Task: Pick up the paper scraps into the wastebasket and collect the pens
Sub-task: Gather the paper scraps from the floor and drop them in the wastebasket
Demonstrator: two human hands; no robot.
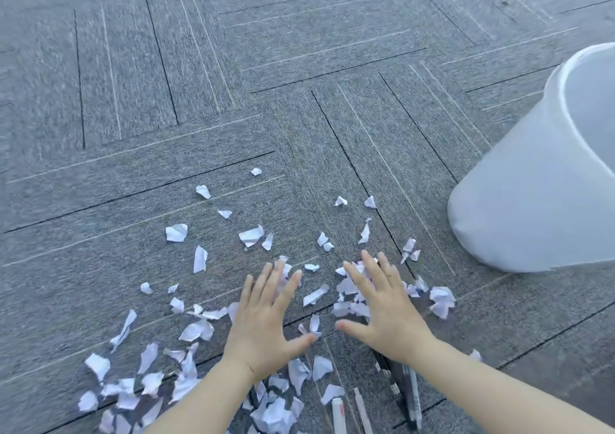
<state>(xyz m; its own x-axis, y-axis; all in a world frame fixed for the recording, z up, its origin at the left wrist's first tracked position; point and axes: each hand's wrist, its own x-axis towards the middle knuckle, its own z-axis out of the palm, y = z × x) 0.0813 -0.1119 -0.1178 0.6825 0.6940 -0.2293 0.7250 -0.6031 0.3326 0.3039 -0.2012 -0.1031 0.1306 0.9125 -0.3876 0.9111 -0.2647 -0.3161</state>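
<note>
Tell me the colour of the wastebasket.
The wastebasket is translucent white, seen in the head view at the right.

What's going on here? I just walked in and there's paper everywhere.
A person is cleaning up torn paper scraps on grey carpet. The left hand and right hand are spread open over the scraps, holding nothing. Pens lie near the right forearm. The white wastebasket stands to the right.
</note>
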